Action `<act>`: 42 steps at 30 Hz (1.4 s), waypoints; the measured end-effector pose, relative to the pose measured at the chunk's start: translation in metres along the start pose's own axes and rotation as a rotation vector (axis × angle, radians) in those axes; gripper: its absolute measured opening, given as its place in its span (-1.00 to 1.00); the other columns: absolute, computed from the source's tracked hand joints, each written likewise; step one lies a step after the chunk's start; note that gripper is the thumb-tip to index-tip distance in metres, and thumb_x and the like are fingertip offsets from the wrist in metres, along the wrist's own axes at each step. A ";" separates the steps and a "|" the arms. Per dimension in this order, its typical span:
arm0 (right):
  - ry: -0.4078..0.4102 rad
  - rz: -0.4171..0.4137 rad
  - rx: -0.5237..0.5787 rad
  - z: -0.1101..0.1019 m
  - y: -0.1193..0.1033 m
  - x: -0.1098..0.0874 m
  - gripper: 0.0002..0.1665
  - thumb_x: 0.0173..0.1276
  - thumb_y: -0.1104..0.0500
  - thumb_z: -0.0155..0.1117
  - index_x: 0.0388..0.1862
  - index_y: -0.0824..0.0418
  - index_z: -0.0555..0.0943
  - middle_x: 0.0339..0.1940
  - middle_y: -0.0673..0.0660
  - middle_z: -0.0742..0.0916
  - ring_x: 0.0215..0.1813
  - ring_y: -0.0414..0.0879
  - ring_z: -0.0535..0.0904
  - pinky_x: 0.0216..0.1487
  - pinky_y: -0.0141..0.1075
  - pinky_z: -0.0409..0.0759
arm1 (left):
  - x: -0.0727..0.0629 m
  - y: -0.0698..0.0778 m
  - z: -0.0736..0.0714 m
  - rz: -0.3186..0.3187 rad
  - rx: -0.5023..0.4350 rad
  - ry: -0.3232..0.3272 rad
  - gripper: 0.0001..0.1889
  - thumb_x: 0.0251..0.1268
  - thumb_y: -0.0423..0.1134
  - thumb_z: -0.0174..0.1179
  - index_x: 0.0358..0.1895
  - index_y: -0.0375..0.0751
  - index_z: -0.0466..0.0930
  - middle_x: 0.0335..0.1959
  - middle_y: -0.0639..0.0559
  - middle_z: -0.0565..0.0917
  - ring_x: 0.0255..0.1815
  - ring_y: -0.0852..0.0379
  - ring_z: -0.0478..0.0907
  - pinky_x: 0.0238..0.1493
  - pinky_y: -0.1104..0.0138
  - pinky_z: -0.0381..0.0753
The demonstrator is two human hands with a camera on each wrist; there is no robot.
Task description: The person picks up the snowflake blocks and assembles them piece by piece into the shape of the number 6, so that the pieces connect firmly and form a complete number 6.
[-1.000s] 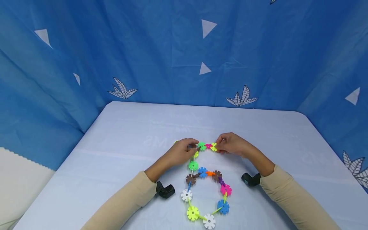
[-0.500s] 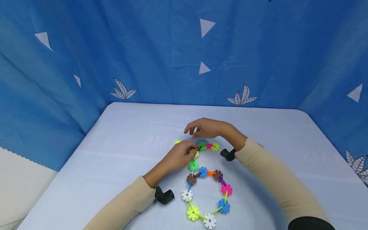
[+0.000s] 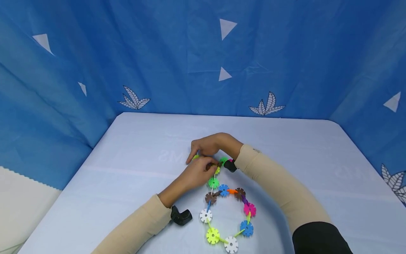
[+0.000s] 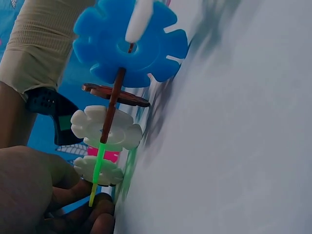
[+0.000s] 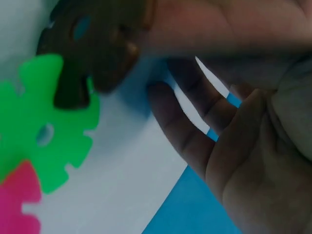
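A chain of colourful notched plastic discs lies on the table, with a closed loop nearest me and an open curve at its far end. My left hand (image 3: 197, 173) pinches the far part of this chain near a yellow disc (image 3: 217, 170); in the left wrist view its fingers are around a yellow-green edge-on disc (image 4: 92, 196). My right hand (image 3: 206, 144) reaches across beyond the left one, forefinger extended beside a separate-looking yellow-green disc (image 3: 196, 156). Its thumb side is hidden. A brown disc (image 5: 97, 36) and a green disc (image 5: 46, 122) are close below it.
The loop holds a white disc (image 3: 231, 244), a blue disc (image 3: 246, 229) and a pink disc (image 3: 249, 209). Black wrist cameras (image 3: 181, 216) hang at both cuffs. A white cloth covers the table (image 3: 142, 148), and a blue curtain (image 3: 177, 53) stands behind it.
My right hand has left the yellow disc at the curve's right end and moved left across the chain to the far yellow-green disc. The left hand has stayed in place.
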State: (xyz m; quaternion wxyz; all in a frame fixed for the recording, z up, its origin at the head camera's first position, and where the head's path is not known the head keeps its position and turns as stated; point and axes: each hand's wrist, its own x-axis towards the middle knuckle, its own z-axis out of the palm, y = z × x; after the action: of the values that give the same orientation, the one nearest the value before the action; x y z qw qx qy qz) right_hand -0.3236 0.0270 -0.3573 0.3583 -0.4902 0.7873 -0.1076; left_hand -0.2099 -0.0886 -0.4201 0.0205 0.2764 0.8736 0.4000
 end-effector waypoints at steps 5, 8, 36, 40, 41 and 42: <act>0.020 0.019 -0.047 0.001 -0.001 -0.003 -0.34 0.45 0.57 -0.04 0.24 0.00 0.68 0.06 0.04 0.51 -0.11 -0.15 0.36 -0.15 -0.40 0.32 | 0.000 0.002 0.000 0.009 -0.010 0.002 -0.76 0.50 -0.31 0.11 0.05 -0.27 0.70 -0.06 0.00 0.72 -0.15 0.17 0.61 -0.08 0.25 0.59; 0.062 -0.018 -0.074 0.002 0.005 -0.007 -0.39 0.41 0.57 0.03 0.16 0.03 0.74 0.02 0.03 0.57 -0.11 -0.12 0.40 -0.13 -0.37 0.37 | 0.000 0.003 0.000 0.010 -0.008 0.011 -0.78 0.50 -0.31 0.11 0.03 -0.25 0.70 -0.12 0.03 0.71 -0.22 0.19 0.57 -0.12 0.25 0.57; 0.524 0.382 0.241 0.072 0.085 -0.151 -0.71 0.25 0.39 0.47 -0.10 0.17 0.62 -0.23 0.08 0.62 -0.07 0.03 0.50 -0.05 -0.21 0.59 | 0.003 0.002 0.001 -0.104 -0.044 -0.030 -0.76 0.54 -0.27 0.12 0.12 -0.21 0.66 -0.09 0.05 0.68 -0.21 0.21 0.58 -0.18 0.27 0.58; 0.597 0.382 0.248 0.088 0.084 -0.165 -0.69 0.21 0.39 0.50 -0.13 0.18 0.61 -0.27 0.07 0.62 -0.12 0.02 0.52 -0.09 -0.23 0.61 | 0.005 0.001 0.001 -0.115 -0.056 -0.027 -0.76 0.55 -0.26 0.12 0.12 -0.20 0.66 -0.07 0.05 0.69 -0.15 0.19 0.61 -0.12 0.26 0.60; 0.621 0.371 0.244 0.091 0.083 -0.166 -0.69 0.20 0.38 0.51 -0.14 0.19 0.60 -0.27 0.07 0.62 -0.14 0.01 0.52 -0.11 -0.23 0.61 | 0.005 0.000 0.000 -0.117 -0.060 -0.027 -0.76 0.54 -0.26 0.12 0.12 -0.20 0.66 -0.07 0.05 0.70 -0.14 0.19 0.61 -0.11 0.25 0.60; 0.645 0.365 0.237 0.095 0.082 -0.167 -0.69 0.19 0.38 0.52 -0.16 0.18 0.60 -0.29 0.06 0.62 -0.16 0.00 0.53 -0.12 -0.24 0.61 | 0.006 0.000 0.000 -0.117 -0.063 -0.026 -0.76 0.54 -0.26 0.12 0.12 -0.20 0.66 -0.07 0.05 0.70 -0.14 0.18 0.61 -0.11 0.25 0.60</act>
State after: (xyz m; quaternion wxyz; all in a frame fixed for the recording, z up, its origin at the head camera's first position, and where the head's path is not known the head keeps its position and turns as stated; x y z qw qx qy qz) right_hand -0.2730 0.2264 -0.3916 0.1597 -0.2384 0.9159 -0.2808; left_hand -0.2146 -0.0856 -0.4192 0.0637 0.2291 0.8750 0.4218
